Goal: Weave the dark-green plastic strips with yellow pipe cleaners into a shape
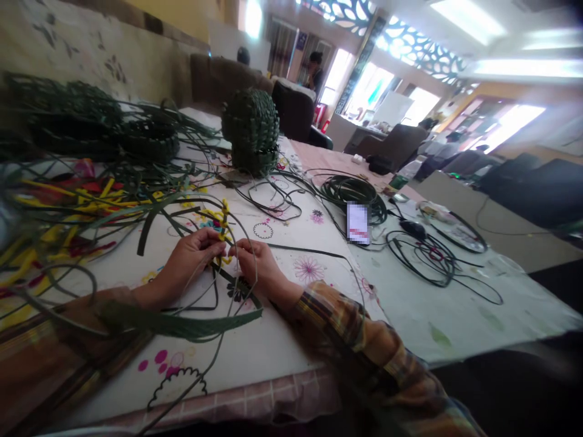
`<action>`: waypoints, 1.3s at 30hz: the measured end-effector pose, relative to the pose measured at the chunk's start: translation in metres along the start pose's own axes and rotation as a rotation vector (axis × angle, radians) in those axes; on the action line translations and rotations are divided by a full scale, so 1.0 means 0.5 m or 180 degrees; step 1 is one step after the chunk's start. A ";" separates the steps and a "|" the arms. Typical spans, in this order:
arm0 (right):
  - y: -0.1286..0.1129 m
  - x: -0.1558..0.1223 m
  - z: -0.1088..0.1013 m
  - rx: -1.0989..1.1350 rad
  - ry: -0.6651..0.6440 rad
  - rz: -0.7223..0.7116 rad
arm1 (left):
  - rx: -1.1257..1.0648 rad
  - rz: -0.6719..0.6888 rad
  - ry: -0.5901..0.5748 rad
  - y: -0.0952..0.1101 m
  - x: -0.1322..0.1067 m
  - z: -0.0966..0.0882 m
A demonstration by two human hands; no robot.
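Observation:
Both hands meet over the flower-printed table, close together at a small woven piece of yellow and dark green strips (225, 224). My left hand (200, 250) is closed, its thumb and fingertips pinching the piece from the left. Close by on the right, my right hand (255, 264) has its fingers curled in a pinch at the lower yellow loops. Long green strips arc from the piece around both hands. One broad green strip (195, 325) curves in front of my left forearm. Exactly which strand each fingertip grips is hidden.
A dark green woven basket (251, 130) stands behind my hands. Yellow and green strips (77, 206) pile up on the left, with more woven pieces behind. Coiled green strip (350, 194), a phone-like card (357, 223) and a cable coil (421, 258) lie rightward. People are in the background.

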State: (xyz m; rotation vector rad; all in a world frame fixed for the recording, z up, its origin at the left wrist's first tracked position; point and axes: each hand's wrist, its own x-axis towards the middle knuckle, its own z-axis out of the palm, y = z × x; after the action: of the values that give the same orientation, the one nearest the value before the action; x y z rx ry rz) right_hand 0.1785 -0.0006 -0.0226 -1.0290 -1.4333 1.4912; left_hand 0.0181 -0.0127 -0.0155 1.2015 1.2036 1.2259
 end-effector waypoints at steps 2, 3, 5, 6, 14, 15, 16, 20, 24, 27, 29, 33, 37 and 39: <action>-0.001 0.002 0.000 0.0082 -0.0064 0.0043 | -0.0123 -0.0066 0.0000 0.006 -0.006 0.003; -0.003 0.002 0.000 0.0093 -0.0085 0.0051 | -0.0212 -0.0110 0.0010 0.009 -0.008 0.004; -0.006 0.003 -0.002 0.0083 -0.0128 0.0075 | -0.0383 -0.0204 0.0050 0.016 -0.012 0.007; -0.008 0.003 -0.003 0.0065 -0.0145 0.0095 | -0.0462 -0.0226 0.0058 0.018 -0.012 0.007; -0.012 0.003 -0.020 -0.1180 0.0063 -0.0673 | -0.0731 -0.0349 0.0258 0.014 -0.002 0.003; -0.012 0.004 -0.022 -0.1345 0.0071 -0.0761 | -0.0748 -0.0372 0.0285 0.014 -0.001 0.002; -0.010 0.005 -0.024 -0.1475 0.0069 -0.0837 | -0.0770 -0.0380 0.0309 0.014 -0.001 0.001; -0.003 0.007 -0.028 -0.1886 0.0100 -0.1046 | -0.0876 -0.0490 0.0317 0.018 -0.002 0.000; 0.000 0.005 -0.028 -0.2435 0.0287 -0.1262 | -0.0910 -0.0619 0.0330 0.025 -0.001 0.000; -0.001 0.002 -0.027 -0.2803 0.0369 -0.1384 | -0.0958 -0.0681 0.0317 0.026 0.000 -0.004; -0.002 0.000 -0.027 -0.2987 0.0387 -0.1408 | -0.0979 -0.0722 0.0283 0.024 0.003 -0.008; -0.003 -0.002 -0.028 -0.3104 0.0392 -0.1470 | -0.1057 -0.0771 0.0124 0.013 0.015 -0.015; 0.001 0.002 -0.027 -0.2525 0.0306 -0.1549 | -0.0854 -0.0674 0.0034 0.003 0.022 -0.019; 0.002 0.006 -0.029 -0.1993 0.0182 -0.1418 | -0.0717 -0.0539 0.0060 0.002 0.022 -0.020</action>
State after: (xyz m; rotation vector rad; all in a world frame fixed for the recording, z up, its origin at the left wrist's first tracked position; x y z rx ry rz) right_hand 0.1911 0.0071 -0.0241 -0.9996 -1.9879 0.6971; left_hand 0.0080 -0.0016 -0.0147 0.9061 1.1236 1.2115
